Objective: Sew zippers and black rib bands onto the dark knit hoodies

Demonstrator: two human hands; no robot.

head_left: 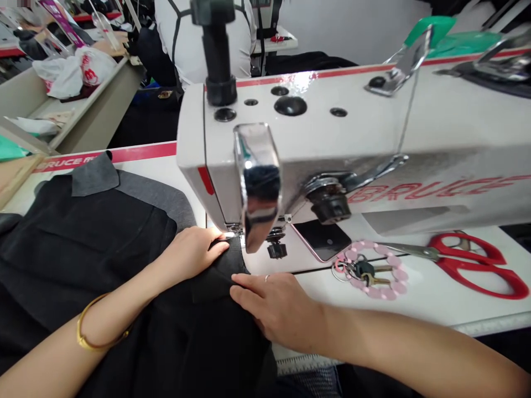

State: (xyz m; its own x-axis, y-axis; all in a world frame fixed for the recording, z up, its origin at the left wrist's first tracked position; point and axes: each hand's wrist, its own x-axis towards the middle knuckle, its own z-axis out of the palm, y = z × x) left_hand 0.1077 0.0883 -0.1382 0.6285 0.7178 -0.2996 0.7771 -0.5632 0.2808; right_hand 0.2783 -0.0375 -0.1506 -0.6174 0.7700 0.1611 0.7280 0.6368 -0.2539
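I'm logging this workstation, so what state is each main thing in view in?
Black garment: spread on the table, partly rumpled
Left hand: thumb and fingers on the garment
Right hand: fingertips on the garment
Sewing machine: threaded on top; cannot tell whether running
Phone: flat, upper face dark
Scissors: lying flat, blades apparently closed
Keys: lying among pink beads

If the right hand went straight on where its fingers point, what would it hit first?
Probably the left hand, near its wrist or thumb side, after the right hand crosses the black cloth at its fingertips. Depth is hard to judge from one view, so the exact contact is unclear.
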